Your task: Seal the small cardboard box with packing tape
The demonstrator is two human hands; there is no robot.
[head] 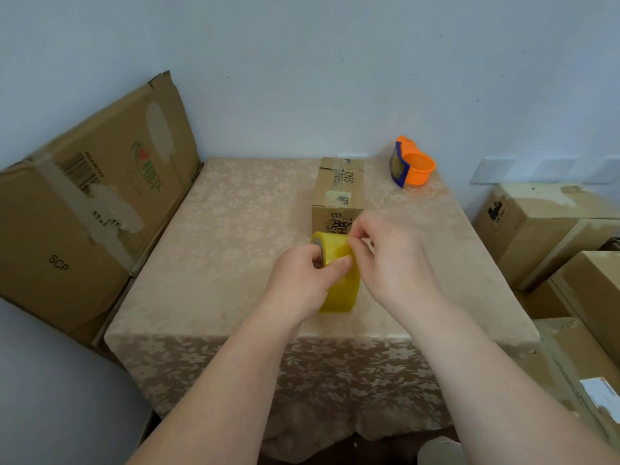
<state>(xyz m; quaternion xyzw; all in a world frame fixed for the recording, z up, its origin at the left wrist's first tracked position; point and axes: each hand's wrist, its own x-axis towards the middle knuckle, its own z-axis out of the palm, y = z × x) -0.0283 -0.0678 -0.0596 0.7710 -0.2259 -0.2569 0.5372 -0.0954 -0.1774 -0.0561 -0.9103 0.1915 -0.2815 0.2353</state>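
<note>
The person is holding the roll of packing tape (339,292) on edge, just above the counter (235,229). The left hand (303,280) is gripping it, one or more fingers (340,263) curling over the rim and others going into the core. The right hand (392,260) is working at the top of the roll, its fingertips bunched and pinching at the tape's surface. Whether they are catching the loose end I cannot tell from here.

The small cardboard box (339,186) is lying just beyond the fingers, its near end almost touching the roll, with old tape showing on its top. An orange cutter (416,166) is sitting well past the right fingers, off to their outer side.

To my eye the job is finding the end. A nail is best dragged across the width until it catches, while the left fingers are keeping the roll from turning. Peeling squarely and slowly is the safer way, since thin tape tends to split into a sliver.
</note>
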